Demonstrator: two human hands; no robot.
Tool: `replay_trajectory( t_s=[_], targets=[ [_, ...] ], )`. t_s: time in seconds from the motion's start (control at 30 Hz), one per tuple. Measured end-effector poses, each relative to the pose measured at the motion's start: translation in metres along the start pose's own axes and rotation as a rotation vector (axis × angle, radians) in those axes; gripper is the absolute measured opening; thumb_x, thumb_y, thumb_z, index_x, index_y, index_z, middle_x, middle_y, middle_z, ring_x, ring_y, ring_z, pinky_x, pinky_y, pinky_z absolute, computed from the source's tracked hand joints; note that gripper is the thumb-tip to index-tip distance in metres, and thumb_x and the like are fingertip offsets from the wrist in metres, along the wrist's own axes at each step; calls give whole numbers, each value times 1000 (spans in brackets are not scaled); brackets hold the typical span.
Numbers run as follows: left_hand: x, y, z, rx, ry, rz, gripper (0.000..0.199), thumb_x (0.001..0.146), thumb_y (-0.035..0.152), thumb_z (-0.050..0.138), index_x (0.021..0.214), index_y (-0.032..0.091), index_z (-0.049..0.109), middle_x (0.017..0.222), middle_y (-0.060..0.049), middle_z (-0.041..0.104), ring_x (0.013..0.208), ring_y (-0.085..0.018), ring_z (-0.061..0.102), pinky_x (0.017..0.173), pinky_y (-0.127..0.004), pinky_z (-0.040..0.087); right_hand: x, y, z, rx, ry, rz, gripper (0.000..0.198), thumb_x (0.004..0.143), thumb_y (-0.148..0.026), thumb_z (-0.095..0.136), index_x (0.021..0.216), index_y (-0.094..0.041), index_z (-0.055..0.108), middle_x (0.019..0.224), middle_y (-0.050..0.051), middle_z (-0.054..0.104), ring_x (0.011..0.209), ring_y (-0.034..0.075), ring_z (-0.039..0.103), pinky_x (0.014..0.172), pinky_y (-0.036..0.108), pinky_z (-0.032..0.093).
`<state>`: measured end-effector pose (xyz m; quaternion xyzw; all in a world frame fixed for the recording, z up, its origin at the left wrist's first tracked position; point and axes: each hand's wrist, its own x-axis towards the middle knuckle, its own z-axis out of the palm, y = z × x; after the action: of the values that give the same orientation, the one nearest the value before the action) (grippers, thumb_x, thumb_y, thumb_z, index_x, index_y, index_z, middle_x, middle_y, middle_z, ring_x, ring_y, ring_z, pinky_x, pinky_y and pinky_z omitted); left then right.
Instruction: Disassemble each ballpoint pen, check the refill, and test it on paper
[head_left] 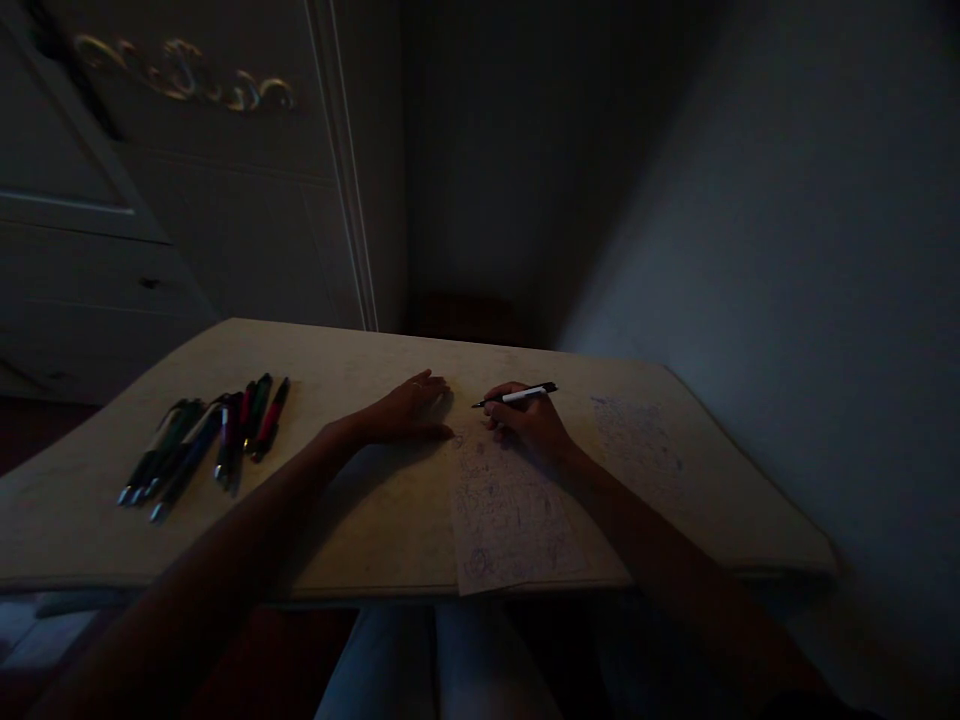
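Note:
My right hand (523, 420) is closed around a white-and-black pen (525, 394), whose tip points left above the upper part of a sheet of paper (510, 530). Scribbles and handwriting cover much of that sheet, which reaches the table's near edge. To the left of the sheet, my left hand (412, 408) lies on the table with its fingers stretched out and nothing in them. Its thumb is close to the sheet's upper left corner; whether they touch I cannot tell. Beyond my right forearm lies a second patch of writing (637, 445), apparently another sheet.
Several pens (187, 440) in dark, green, blue and red colours lie in a loose group on the left of the pale table (337, 360). A white cabinet (247, 220) stands behind on the left. A wall (825, 300) borders the right side. The room is dim.

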<state>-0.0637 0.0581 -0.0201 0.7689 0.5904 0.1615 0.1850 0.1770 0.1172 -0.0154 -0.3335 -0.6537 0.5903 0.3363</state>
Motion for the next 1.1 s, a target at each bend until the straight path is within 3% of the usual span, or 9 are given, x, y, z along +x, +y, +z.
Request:
replay_trajectory(
  t_s=[0.13,0.33,0.67,1.1],
  targets=[
    [1,-2,2,54,-5,23,78,78,65,63,139,19,48,153,-14,42,147,-35,25,118,-50,29,11,-4,18,-33,-106,-15,31,70,-41,75,84,-17,61,60,-1,65,47,13,61,41,22,51],
    [-3,2,1,119,-16,68,66,85,57,59,137,18,50,155,-17,38,147,-36,27,116,-51,29,27,4,34,-32,-25,42,28,74,-42,70,78,-20,53,59,-4,60,42,10,58,36,18,45],
    [-3,1,3,63,47,86,72,80,59,62,138,19,49,150,-18,44,141,-37,37,115,-54,32,26,16,32,-176,-76,-101,20,79,-38,66,82,-19,59,61,-3,60,47,9,54,43,20,41],
    [-3,7,4,38,90,66,72,73,65,67,132,26,53,143,-14,53,137,-38,41,112,-56,35,20,11,31,-275,-71,-157,14,79,-34,65,82,-20,65,63,-1,62,56,13,56,51,25,43]
  ],
)
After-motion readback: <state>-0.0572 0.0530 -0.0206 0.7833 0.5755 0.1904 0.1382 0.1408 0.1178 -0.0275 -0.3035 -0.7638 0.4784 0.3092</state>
